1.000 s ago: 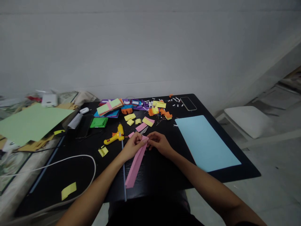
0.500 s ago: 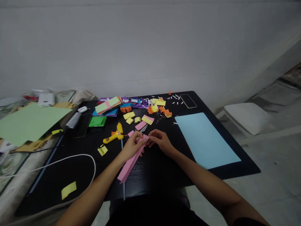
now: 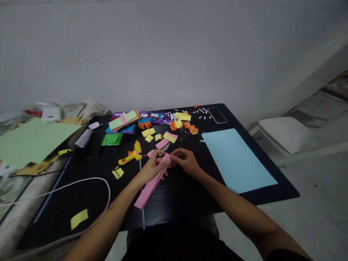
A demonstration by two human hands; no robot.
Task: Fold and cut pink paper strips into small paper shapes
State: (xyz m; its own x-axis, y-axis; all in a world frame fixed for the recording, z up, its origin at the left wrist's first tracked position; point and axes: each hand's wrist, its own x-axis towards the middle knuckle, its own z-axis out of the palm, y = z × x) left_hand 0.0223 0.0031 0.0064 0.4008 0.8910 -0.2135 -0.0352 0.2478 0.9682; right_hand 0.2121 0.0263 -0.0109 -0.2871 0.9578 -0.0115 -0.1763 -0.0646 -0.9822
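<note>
A long folded strip of pink paper (image 3: 149, 190) slants over the front of the black table, its lower end toward me. My left hand (image 3: 152, 169) is closed on its upper part, thumb on top. At the strip's far tip, the fingers of my right hand (image 3: 185, 161) pinch the paper edge. Just beyond my hands lie scissors (image 3: 166, 146), partly covered, and pink and yellow paper pieces (image 3: 170, 137). To the left of my left hand rests a yellow glue gun (image 3: 132, 154).
Light blue sheets (image 3: 237, 159) lie on the right of the table (image 3: 187, 197), with a phone (image 3: 216, 115) behind. Folded coloured paper (image 3: 124, 120) and scraps crowd the back. A white cable (image 3: 108, 192) loops at left. A white stool (image 3: 281, 133) stands right.
The pink strip has turned slightly in my hands, so its near end looks flatter and sits a little further left. Both hands keep their hold; the whole view shifts slightly.
</note>
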